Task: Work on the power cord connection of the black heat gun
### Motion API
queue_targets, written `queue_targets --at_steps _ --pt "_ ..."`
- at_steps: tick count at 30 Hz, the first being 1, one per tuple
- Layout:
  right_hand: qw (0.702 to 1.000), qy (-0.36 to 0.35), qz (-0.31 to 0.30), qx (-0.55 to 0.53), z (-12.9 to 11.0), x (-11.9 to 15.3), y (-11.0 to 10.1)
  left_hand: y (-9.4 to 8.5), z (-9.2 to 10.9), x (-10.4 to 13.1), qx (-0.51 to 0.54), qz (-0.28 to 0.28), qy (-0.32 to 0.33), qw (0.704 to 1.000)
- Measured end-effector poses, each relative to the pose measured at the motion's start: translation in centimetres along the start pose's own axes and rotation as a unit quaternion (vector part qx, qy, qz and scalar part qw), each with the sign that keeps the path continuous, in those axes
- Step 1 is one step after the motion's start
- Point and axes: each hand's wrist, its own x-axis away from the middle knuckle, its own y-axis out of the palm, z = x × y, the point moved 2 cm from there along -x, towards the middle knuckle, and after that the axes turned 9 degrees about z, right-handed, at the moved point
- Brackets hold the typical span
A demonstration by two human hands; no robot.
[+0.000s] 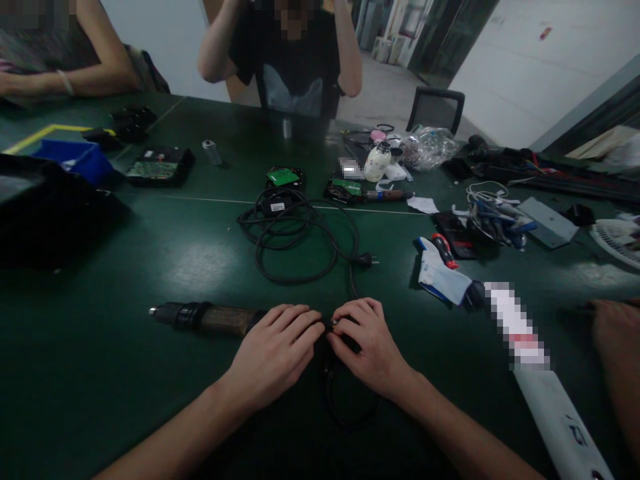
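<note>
A dark electric screwdriver (220, 319) lies on the green table, its silver tip pointing left. My left hand (280, 340) is closed over its rear part, and the fingers hide that end. Right beside it, my right hand (365, 337) pinches what looks like the plug end of a black cable at the screwdriver's tail; the contact between the two is hidden by my fingers. A loop of black cable (350, 423) hangs under my right hand. Beyond my hands, the coiled black cord (297, 280) carries a power adapter (276, 204) and a mains plug (366, 260).
Hard drives with green boards (284, 177) lie farther back, near a blue bin (75, 160) and a black bag (50, 220). To the right are a blue-white glove (445, 273), a red-handled tool (444, 250) and a long white object (555, 407). Other people sit around the table.
</note>
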Motion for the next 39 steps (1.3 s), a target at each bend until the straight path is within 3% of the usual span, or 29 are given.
queue_targets --at_steps 39 --pt "1.0 0.0 -0.005 -0.001 -0.17 -0.11 -0.19 0.01 -0.16 -0.59 -0.006 0.015 0.005 1.0"
